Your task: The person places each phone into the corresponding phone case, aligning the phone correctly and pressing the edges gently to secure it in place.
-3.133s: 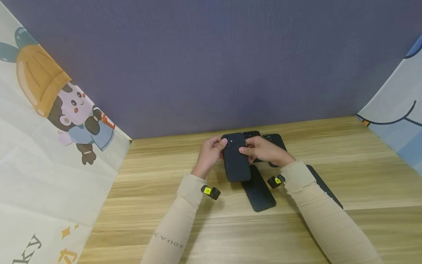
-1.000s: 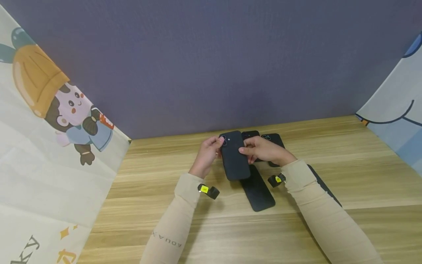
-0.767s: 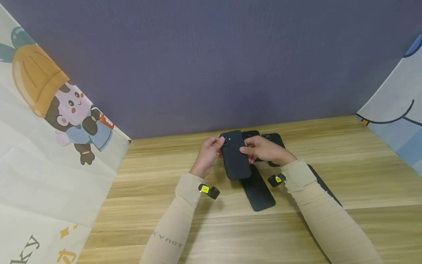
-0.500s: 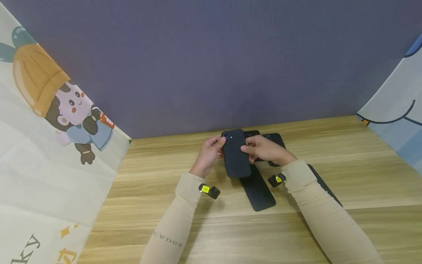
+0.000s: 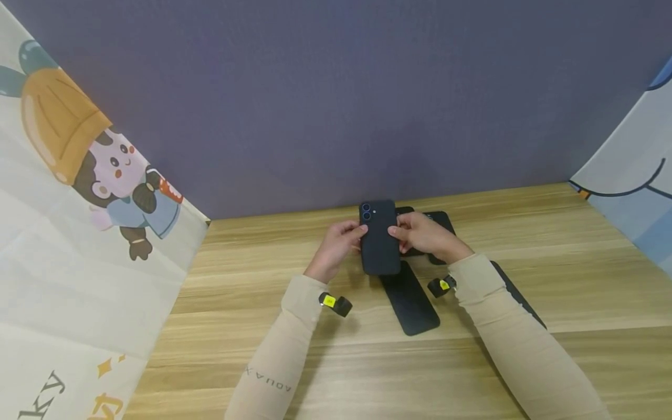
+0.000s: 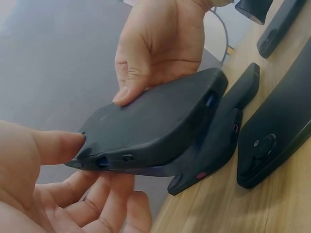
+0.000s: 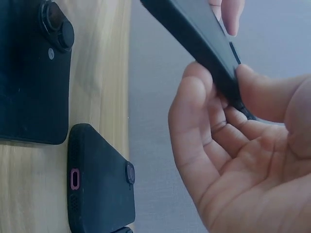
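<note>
Both hands hold a phone in a black case above the table, its back and two camera lenses facing up. On its left edge, below the lenses, my left hand pinches it between thumb and fingers. My right hand pinches the opposite edge, thumb on top and fingers curled beneath. In the left wrist view, blue shows through cutouts along the edge of the black case. The right wrist view has the right hand gripping one end of the case, with left fingertips at the top.
Partly under the held phone lies a flat black phone-shaped piece on the wooden table. More black phones or cases lie behind the right hand, one with lenses. Another dark slab is partly covered by the right forearm. A grey-blue panel stands behind.
The held phone has shifted slightly away and to the right, and has turned straighter. My left thumb has slid from beside the lenses to lower on the edge. The pieces on the table stay put.
</note>
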A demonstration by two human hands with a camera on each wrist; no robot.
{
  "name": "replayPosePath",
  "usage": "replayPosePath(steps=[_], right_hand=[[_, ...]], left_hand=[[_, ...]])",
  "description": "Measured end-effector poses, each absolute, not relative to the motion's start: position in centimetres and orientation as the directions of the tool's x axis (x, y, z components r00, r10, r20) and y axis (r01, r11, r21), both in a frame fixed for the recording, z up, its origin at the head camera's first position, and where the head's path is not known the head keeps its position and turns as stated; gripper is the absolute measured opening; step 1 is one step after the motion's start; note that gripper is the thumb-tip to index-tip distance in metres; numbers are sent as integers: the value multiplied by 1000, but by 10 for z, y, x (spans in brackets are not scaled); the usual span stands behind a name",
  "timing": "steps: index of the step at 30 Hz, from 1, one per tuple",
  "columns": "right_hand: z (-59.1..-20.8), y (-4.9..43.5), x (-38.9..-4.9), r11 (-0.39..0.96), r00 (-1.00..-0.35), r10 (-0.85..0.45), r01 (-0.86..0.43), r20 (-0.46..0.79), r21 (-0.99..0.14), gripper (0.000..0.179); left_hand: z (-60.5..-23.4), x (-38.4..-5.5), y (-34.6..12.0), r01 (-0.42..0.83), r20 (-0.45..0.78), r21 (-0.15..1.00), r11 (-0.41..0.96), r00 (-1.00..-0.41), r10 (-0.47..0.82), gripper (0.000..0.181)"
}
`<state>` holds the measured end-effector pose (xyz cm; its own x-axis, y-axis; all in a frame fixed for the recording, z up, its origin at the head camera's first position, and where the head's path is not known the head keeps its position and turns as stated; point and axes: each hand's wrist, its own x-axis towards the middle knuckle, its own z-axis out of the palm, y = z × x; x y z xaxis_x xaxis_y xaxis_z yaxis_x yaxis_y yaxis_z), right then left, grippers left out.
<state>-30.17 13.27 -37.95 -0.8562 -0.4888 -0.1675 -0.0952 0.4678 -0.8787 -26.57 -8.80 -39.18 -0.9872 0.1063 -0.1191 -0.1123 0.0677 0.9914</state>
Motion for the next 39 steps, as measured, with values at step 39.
replayPosePath(steps=[39], right_hand=[[-381, 142, -322, 470, -904, -393, -42, -167, -882, 30]], left_hand=[[-393, -267, -84, -117, -222, 929, 352, -936, 275, 18]])
